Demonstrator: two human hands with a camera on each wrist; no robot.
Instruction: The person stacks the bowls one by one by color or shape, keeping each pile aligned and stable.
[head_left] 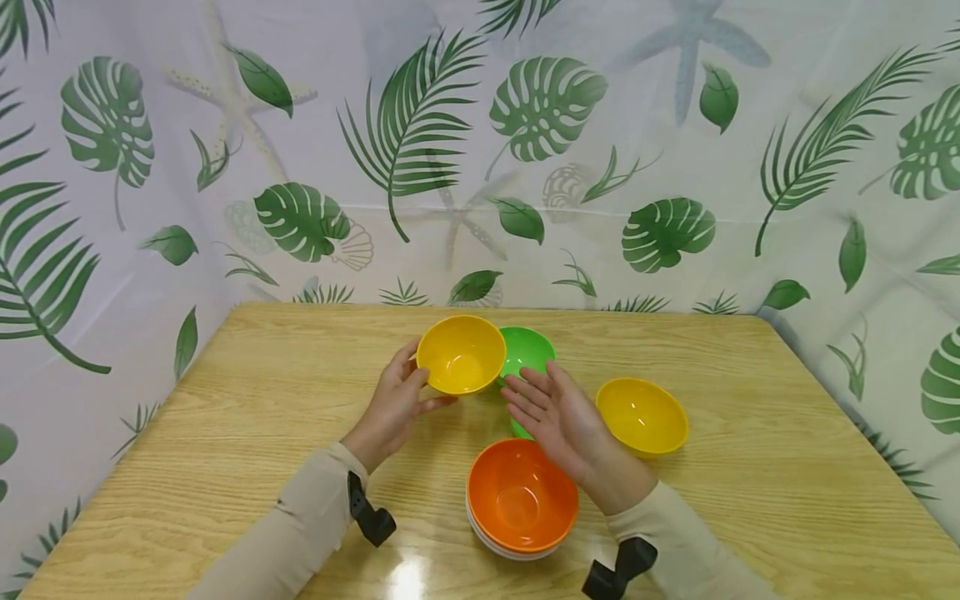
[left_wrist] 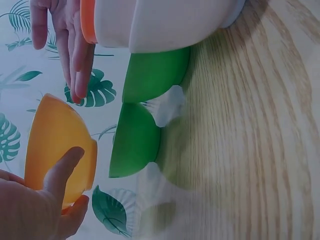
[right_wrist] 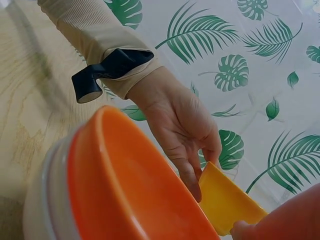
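Note:
My left hand grips a yellow bowl by its side, thumb on the outer wall, and in the left wrist view the bowl is up off the table. With fingers straight and palm turned up, my right hand hovers beyond an orange bowl and holds nothing. That orange bowl sits on top of white bowls in a stack. Behind the hands stand two green bowls, the farther green bowl partly covered by the held one, the nearer mostly hidden.
A second yellow bowl stands on the wooden table to the right, just past my right hand. A leaf-printed cloth hangs behind the table and along its sides. Each wrist carries a black camera mount.

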